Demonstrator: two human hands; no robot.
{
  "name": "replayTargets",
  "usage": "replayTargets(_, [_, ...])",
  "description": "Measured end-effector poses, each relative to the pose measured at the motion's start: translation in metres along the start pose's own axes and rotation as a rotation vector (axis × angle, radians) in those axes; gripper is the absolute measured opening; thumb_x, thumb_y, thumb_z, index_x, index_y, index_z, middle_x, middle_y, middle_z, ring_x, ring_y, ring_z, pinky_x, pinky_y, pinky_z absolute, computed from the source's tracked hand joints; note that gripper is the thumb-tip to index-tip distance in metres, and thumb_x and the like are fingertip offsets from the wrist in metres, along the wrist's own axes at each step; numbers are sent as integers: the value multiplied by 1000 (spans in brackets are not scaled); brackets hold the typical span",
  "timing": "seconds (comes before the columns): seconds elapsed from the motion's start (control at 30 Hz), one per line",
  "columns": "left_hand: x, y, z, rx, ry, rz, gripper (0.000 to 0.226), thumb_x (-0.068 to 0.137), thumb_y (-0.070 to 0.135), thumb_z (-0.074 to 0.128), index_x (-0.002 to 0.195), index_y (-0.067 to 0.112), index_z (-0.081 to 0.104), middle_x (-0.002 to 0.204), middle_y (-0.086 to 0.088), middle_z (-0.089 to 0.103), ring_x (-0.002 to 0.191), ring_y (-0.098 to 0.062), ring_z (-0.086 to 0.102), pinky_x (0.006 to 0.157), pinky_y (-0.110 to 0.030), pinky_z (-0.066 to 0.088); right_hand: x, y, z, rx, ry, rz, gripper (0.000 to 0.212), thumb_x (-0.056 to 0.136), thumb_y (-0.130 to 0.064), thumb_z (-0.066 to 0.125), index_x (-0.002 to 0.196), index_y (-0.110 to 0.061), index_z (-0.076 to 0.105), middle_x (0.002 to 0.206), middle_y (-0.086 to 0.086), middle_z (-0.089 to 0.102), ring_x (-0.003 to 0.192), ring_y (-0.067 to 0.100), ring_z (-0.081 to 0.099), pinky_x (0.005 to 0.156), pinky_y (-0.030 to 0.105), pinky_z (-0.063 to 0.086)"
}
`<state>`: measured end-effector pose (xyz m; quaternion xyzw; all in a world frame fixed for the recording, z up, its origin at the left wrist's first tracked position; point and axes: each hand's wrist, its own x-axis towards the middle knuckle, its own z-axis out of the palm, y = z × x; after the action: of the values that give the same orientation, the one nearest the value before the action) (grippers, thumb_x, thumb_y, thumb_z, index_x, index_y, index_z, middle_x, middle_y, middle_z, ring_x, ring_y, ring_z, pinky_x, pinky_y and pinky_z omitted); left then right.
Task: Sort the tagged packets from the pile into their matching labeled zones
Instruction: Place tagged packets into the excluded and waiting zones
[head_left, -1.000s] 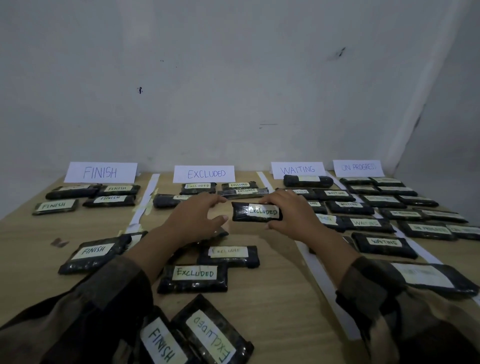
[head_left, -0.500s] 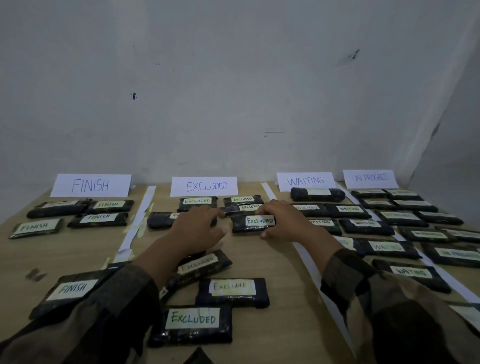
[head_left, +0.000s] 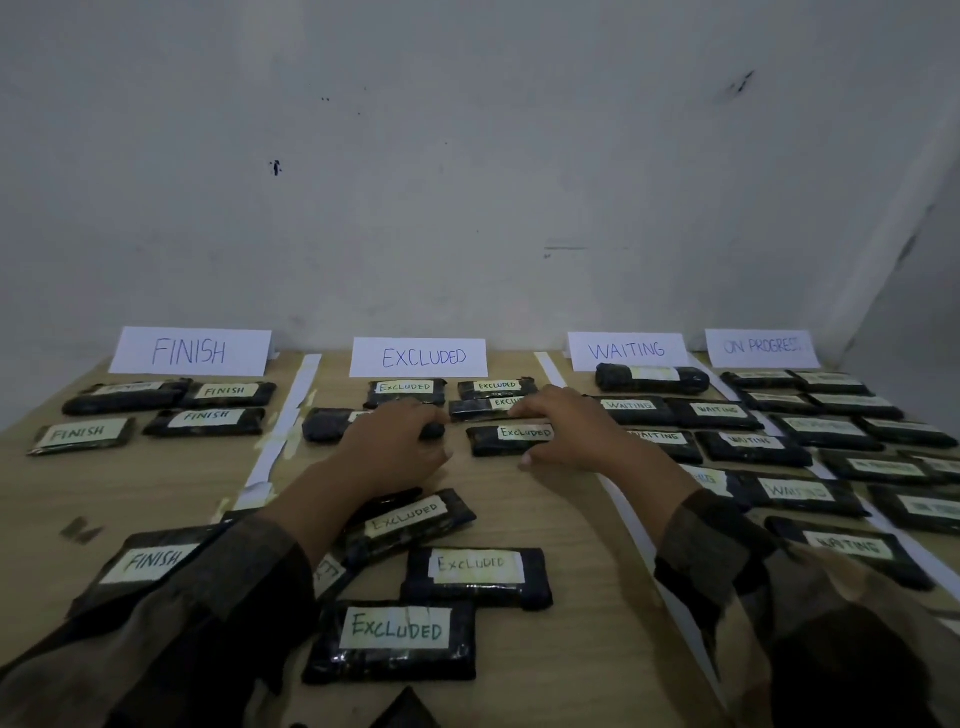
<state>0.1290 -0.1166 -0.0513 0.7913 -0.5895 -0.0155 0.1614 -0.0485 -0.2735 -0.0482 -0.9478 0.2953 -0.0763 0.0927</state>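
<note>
A black packet tagged EXCLUDED (head_left: 498, 440) lies flat on the wooden table (head_left: 545, 649) below the EXCLUDED sign (head_left: 422, 357). My right hand (head_left: 576, 431) holds its right end, fingers at the far edge and thumb at the near edge. My left hand (head_left: 395, 449) rests just left of it, apart from the packet, with loosely curled fingers over another dark packet (head_left: 324, 423). The pile near me holds three EXCLUDED packets (head_left: 397, 631) and a FINISH packet (head_left: 150, 558), partly under my left sleeve.
Signs FINISH (head_left: 189, 352), WAITING (head_left: 626, 351) and ON PROGRESS (head_left: 761, 345) stand against the wall, each with rows of packets in front. White tape strips (head_left: 291, 415) divide the zones. A wall corner closes the right side.
Both hands carried the EXCLUDED packet forward and set it down in the EXCLUDED zone. My left hand has come off its left end.
</note>
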Motion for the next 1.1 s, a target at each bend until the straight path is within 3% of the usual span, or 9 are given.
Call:
replayTargets(0.13, [-16,-8,-6,-15,7,1,43,86,45,58,127,32,53,130,8,52,122,-13,47,101,-38,42,-17,-29,2,103,19,-96,49,80,-37,72,125,-30,55,129,-8,51,120,12,45,97,28,36])
replayTargets(0.37, [-53,-27,-12,-20,-116,-128,45,86,43,60,128,29,51,134,4,53,121,-15,50,97,-30,43,-45,-75,24,175,-231,-186,51,84,-52,61,129,-33,49,125,-6,52,114,13,48,93,35,44])
replayTargets(0.53, [-76,-29,-11,-88,-111,-178,42,87,40,61,127,29,53,125,5,60,114,-15,55,96,-33,45,-61,-81,31,133,-199,-191,47,86,-52,58,128,-33,49,125,-6,52,113,12,47,94,37,43])
replayTargets(0.8, [-89,-17,-2,-285,-122,-152,46,80,36,72,122,28,58,108,8,60,101,-13,57,92,-33,48,-90,-72,26,253,-167,-157,32,80,-43,70,108,-32,59,111,-10,60,104,9,54,91,36,46])
replayTargets(0.97, [-89,-5,-1,-369,-166,-101,43,77,34,76,117,26,65,106,10,64,89,-8,56,83,-27,47,-103,-63,18,315,-182,-114,52,73,-39,78,120,-32,57,113,-12,56,102,6,53,90,30,47])
replayTargets(1.1, [-86,3,2,-367,-178,-62,40,78,33,75,116,28,65,112,9,64,93,-9,56,84,-25,45,-106,-57,20,298,-203,-149,49,75,-46,74,119,-33,58,114,-10,53,107,7,49,95,30,43])
